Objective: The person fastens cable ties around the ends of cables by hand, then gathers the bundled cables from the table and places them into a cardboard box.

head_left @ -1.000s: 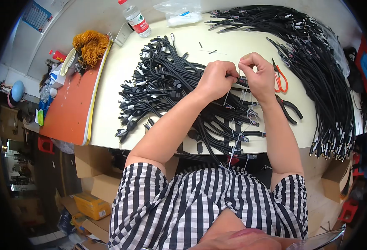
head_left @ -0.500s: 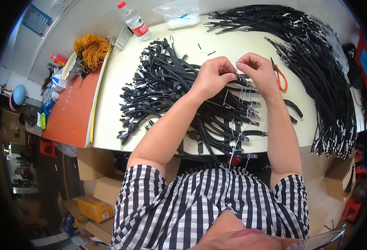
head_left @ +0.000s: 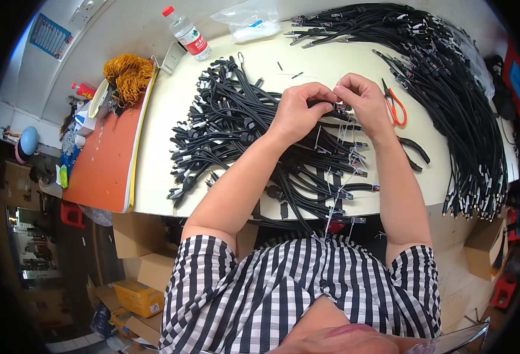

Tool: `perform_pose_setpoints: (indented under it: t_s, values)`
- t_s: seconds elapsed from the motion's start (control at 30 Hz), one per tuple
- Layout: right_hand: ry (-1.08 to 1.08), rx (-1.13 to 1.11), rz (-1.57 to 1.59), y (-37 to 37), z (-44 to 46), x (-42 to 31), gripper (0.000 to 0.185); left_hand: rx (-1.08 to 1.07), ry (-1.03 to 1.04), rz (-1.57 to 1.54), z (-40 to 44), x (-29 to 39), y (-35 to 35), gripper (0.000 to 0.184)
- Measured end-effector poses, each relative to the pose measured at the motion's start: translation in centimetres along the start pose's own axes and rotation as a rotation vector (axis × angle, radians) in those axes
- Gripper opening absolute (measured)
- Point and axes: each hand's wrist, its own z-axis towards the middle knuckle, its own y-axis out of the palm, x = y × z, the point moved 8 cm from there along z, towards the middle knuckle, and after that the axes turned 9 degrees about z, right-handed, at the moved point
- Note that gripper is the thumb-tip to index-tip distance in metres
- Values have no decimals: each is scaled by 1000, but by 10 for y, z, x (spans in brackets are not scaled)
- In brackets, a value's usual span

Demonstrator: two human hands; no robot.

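Observation:
My left hand [head_left: 298, 112] is closed, thumb and index finger pinching the end of a black cable [head_left: 342, 108] where coloured wires show. Close beside it, my right hand [head_left: 363, 106] pinches at the same cable end; a thin pale cable tie seems to be in its fingertips, mostly hidden. Below the hands, several black cables [head_left: 313, 171] lie with their ends pointing right, and white cable ties [head_left: 354, 154] hang from them. Orange-handled pliers [head_left: 396, 109] lie just right of my right hand. A short piece of black tubing [head_left: 414, 152] rests below the pliers.
A heap of black cables [head_left: 224, 118] covers the left part of the table [head_left: 154, 177]. Another large bundle [head_left: 449, 106] curves along the right side. At the back stand a water bottle [head_left: 189, 38] and a plastic bag [head_left: 251, 26]. Orange cords [head_left: 129, 76] lie on a red board [head_left: 109, 159].
Both hands stay at the cable end, with my right fingertips shifted slightly. The thin strand that rose above them is no longer clearly seen. The view has tilted a little.

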Motion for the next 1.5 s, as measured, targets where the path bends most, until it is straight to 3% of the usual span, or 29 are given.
perform_pose_setpoints:
  t_s: [0.37,0.47,0.57,0.83,1.03,1.23,1.37,1.5]
  values:
    - [-86,82,94,1,-6,-1,9,-10,119,193,-6,19,2,15]
    - [-136,82,181,4,-6,-22,7,218,193,85,-10,26,-12,14]
    - [-203,56,169,7,-12,-37,2,344,287,197,-14,39,-23,17]
    - [-445,-17,4,3,-16,-63,11,433,510,319,-20,54,-24,21]
    - [-419,-73,-183,16,-19,-74,12,439,514,354,-20,54,-22,20]
    - [-256,-55,-118,10,-12,-47,8,402,529,368,-20,52,-17,21]
    - [-274,-18,-126,4,-12,-52,7,415,549,389,-21,53,-16,21]
    - [-109,-134,-176,5,-10,-39,7,413,524,366,-21,53,-17,21]
